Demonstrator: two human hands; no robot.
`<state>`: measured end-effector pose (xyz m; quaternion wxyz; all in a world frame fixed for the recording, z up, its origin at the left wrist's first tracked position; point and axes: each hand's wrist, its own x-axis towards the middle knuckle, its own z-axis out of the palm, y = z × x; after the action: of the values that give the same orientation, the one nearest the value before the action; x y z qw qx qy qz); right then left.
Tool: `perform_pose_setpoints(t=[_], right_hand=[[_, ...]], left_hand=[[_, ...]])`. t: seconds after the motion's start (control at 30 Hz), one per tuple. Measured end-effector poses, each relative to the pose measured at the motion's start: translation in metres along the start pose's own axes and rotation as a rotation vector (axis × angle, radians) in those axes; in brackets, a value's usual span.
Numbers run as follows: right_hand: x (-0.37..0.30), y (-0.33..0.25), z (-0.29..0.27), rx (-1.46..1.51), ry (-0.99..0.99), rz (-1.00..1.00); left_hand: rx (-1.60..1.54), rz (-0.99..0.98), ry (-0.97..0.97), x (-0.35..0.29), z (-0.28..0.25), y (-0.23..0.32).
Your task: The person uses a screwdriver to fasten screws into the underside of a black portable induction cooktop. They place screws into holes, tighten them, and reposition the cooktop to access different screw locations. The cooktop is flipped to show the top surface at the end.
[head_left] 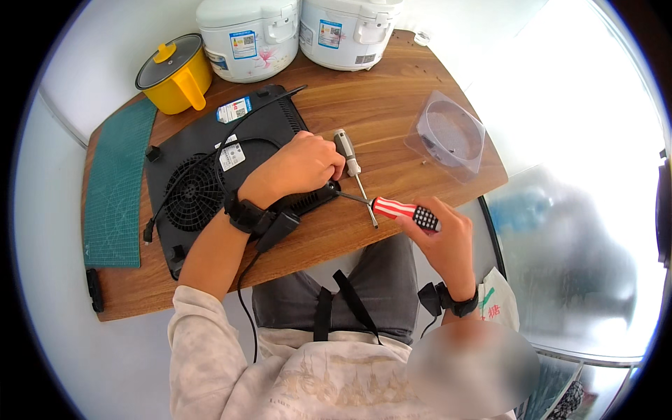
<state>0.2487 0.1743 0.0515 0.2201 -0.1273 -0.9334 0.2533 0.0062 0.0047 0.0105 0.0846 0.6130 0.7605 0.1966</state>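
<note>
An upside-down black induction cooker (189,143), with a round fan grille on its underside, lies on the wooden table. My left hand (308,164) rests over its right side. Its fingers are curled down at the near right corner, and what they pinch, if anything, is hidden. My right hand (448,238) grips a screwdriver (392,208) with a red-and-white striped handle and black checkered end. The shaft points left, its tip at the cooker's corner by my left fingers. Under that shaft lies a second screwdriver (344,145) with a grey handle.
A clear plastic tray (435,140) with small dark bits sits at the table's right. Two white rice cookers (269,63) and a yellow lidded pot (189,87) stand at the back. A green cutting mat (115,203) covers the left side. The cooker's black cord (259,108) crosses its underside.
</note>
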Motion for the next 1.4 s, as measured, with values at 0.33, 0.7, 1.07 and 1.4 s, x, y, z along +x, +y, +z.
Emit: perform_pose_setpoints(t=[0.33, 0.7, 1.07, 1.4], right_hand=[[-0.030, -0.013, 0.007, -0.160, -0.074, -0.076], [-0.031, -0.035, -0.022, -0.086, 0.002, -0.099], [-0.002, -0.031, -0.013, -0.179, -0.041, -0.182], [0.025, -0.052, -0.017, -0.034, -0.015, -0.182]], left_hand=[[0.059, -0.018, 0.009, 0.003, 0.004, 0.000], [0.053, -0.043, -0.020, 0.001, 0.008, 0.002], [0.014, -0.055, -0.008, 0.002, 0.007, 0.000], [0.038, -0.042, 0.019, 0.002, 0.009, 0.000]])
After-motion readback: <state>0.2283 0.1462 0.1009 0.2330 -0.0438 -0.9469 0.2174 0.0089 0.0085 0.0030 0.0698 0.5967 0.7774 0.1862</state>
